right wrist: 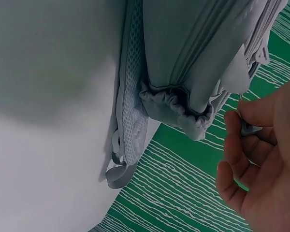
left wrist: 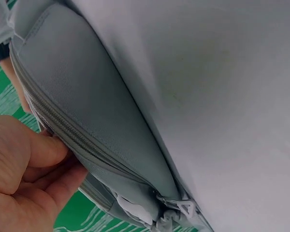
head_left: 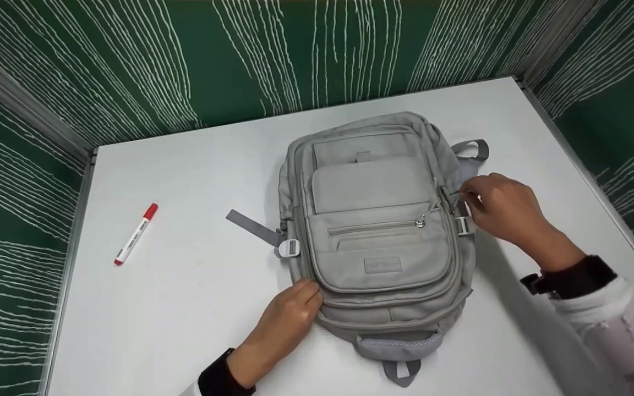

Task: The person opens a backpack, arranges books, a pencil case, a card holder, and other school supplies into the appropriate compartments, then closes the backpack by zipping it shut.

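A grey backpack [head_left: 375,192] lies front up on a white table, its top handle toward the near edge. My left hand [head_left: 289,311] grips its fabric edge at the lower left. In the left wrist view, the thumb and fingers of that left hand [left wrist: 36,166] pinch the bag beside a closed side zipper [left wrist: 82,137]. At the bag's right side, my right hand [head_left: 507,206] pinches a zipper pull. The right wrist view shows part of that zipper pull [right wrist: 249,128] between thumb and fingers; the rest is hidden.
A red-capped marker [head_left: 136,234] lies on the white table [head_left: 196,308] at the left. A loose grey strap [head_left: 253,226] sticks out left from a white buckle [head_left: 289,248]. Another strap loop [head_left: 479,148] extends at the upper right. Green white-striped panels [head_left: 229,60] border the table.
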`<action>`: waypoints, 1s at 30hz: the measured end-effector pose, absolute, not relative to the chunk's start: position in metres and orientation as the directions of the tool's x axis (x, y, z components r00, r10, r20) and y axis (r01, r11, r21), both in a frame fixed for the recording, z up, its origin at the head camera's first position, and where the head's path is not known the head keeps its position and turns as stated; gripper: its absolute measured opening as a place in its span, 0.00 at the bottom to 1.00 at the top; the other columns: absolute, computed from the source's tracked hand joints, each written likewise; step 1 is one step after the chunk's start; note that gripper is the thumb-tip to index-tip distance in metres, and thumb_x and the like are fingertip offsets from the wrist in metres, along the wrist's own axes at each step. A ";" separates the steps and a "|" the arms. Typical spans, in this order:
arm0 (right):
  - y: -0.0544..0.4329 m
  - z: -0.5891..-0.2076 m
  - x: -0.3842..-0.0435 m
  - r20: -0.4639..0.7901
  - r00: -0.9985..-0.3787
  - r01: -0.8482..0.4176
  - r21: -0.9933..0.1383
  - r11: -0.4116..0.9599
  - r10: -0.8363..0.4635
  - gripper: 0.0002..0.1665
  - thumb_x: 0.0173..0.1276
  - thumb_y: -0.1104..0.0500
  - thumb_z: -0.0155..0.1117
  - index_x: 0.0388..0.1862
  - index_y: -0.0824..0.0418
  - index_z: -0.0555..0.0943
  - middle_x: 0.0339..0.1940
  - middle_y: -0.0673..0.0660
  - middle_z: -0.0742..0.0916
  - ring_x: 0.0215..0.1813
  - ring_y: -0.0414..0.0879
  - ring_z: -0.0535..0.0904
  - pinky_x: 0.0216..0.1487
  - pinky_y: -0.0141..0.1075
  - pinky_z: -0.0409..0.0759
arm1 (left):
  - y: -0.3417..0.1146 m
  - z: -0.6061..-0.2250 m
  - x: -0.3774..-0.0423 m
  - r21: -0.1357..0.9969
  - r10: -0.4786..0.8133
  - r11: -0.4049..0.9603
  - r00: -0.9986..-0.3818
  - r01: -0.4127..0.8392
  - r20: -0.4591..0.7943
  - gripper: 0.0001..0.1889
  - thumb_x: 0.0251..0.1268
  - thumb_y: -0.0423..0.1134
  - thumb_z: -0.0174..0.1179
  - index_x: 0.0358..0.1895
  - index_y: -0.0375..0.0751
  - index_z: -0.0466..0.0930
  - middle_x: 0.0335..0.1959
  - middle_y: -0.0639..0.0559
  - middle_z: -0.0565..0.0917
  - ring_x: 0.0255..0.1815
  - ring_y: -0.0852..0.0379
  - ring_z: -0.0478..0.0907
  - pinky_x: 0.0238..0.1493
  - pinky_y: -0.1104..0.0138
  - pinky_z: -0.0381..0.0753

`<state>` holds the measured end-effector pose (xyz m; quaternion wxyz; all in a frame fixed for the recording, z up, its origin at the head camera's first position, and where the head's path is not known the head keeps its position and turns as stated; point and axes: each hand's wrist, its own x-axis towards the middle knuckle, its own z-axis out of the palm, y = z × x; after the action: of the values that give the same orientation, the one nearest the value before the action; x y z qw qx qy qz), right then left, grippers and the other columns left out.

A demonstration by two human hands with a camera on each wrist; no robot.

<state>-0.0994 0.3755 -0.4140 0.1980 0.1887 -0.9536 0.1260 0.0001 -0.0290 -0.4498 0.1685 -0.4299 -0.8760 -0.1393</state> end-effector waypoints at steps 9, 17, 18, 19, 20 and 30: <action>0.371 -0.414 -0.127 0.401 -0.886 -0.339 -0.212 0.917 -0.234 0.07 0.56 0.64 0.56 0.29 0.55 0.79 0.27 0.51 0.81 0.30 0.48 0.75 0.21 0.44 0.69 | -0.030 -0.453 0.001 0.113 0.701 0.572 -0.555 0.813 0.447 0.08 0.49 0.23 0.55 0.32 0.33 0.80 0.35 0.48 0.77 0.44 0.56 0.73 0.49 0.73 0.70; 0.371 -0.417 -0.133 0.388 -0.904 -0.283 -0.236 0.930 -0.177 0.06 0.56 0.62 0.60 0.33 0.57 0.80 0.29 0.54 0.82 0.30 0.49 0.74 0.22 0.44 0.69 | -0.029 -0.453 0.001 0.109 0.705 0.579 -0.564 0.808 0.431 0.09 0.48 0.23 0.56 0.33 0.34 0.80 0.36 0.48 0.78 0.45 0.55 0.73 0.50 0.72 0.70; 0.371 -0.417 -0.132 0.379 -0.910 -0.276 -0.246 0.929 -0.170 0.06 0.56 0.61 0.61 0.34 0.57 0.80 0.30 0.54 0.82 0.31 0.49 0.74 0.22 0.45 0.69 | -0.029 -0.453 0.001 0.111 0.704 0.582 -0.567 0.806 0.428 0.09 0.47 0.23 0.56 0.33 0.34 0.80 0.36 0.48 0.78 0.46 0.55 0.73 0.50 0.72 0.70; 0.371 -0.417 -0.132 0.373 -0.913 -0.271 -0.251 0.929 -0.165 0.06 0.56 0.61 0.61 0.34 0.57 0.80 0.30 0.54 0.81 0.31 0.49 0.74 0.23 0.45 0.69 | -0.029 -0.453 0.001 0.120 0.701 0.587 -0.576 0.801 0.421 0.09 0.47 0.22 0.57 0.33 0.34 0.80 0.37 0.48 0.78 0.46 0.55 0.73 0.50 0.72 0.70; 0.371 -0.417 -0.132 0.372 -0.913 -0.272 -0.252 0.929 -0.166 0.07 0.56 0.60 0.62 0.35 0.58 0.80 0.31 0.55 0.81 0.32 0.50 0.73 0.23 0.45 0.68 | -0.029 -0.453 0.001 0.126 0.698 0.592 -0.584 0.796 0.414 0.09 0.46 0.22 0.57 0.34 0.34 0.80 0.37 0.48 0.77 0.46 0.56 0.73 0.50 0.73 0.69; 0.358 -0.419 -0.128 0.515 -0.768 -0.551 -0.229 0.803 -0.380 0.15 0.52 0.68 0.63 0.42 0.64 0.78 0.41 0.57 0.82 0.45 0.52 0.73 0.43 0.41 0.68 | -0.026 -0.449 0.002 0.130 0.683 0.596 -0.585 0.793 0.437 0.08 0.50 0.23 0.52 0.32 0.33 0.79 0.33 0.48 0.76 0.42 0.56 0.73 0.44 0.72 0.72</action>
<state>-0.1285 0.3583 -0.4186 0.2282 0.2526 -0.9216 0.1867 0.0025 -0.0263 -0.4495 0.1734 -0.4211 -0.8763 -0.1576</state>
